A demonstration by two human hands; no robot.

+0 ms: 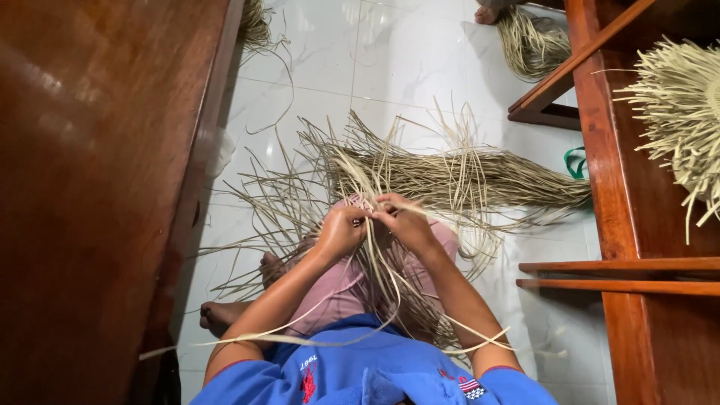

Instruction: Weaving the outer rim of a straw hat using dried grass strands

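Note:
My left hand (341, 229) and my right hand (405, 221) meet in front of me, both pinched on thin pale straw strips (360, 176) of a piece of weaving on my lap. Loose strip ends fan out from between the fingers, up over the floor and down across my pink trousers (337, 289) and blue shirt (360, 367). My bare feet (217, 315) rest on the white tiles at the lower left.
A long bundle of straw (487, 180) lies on the tiled floor (405, 60). Dark wooden furniture (90, 187) stands left; a wooden frame (615, 225) stands right with a part-woven straw piece (682, 105). Another straw bunch (532, 41) lies by someone's foot (486, 13).

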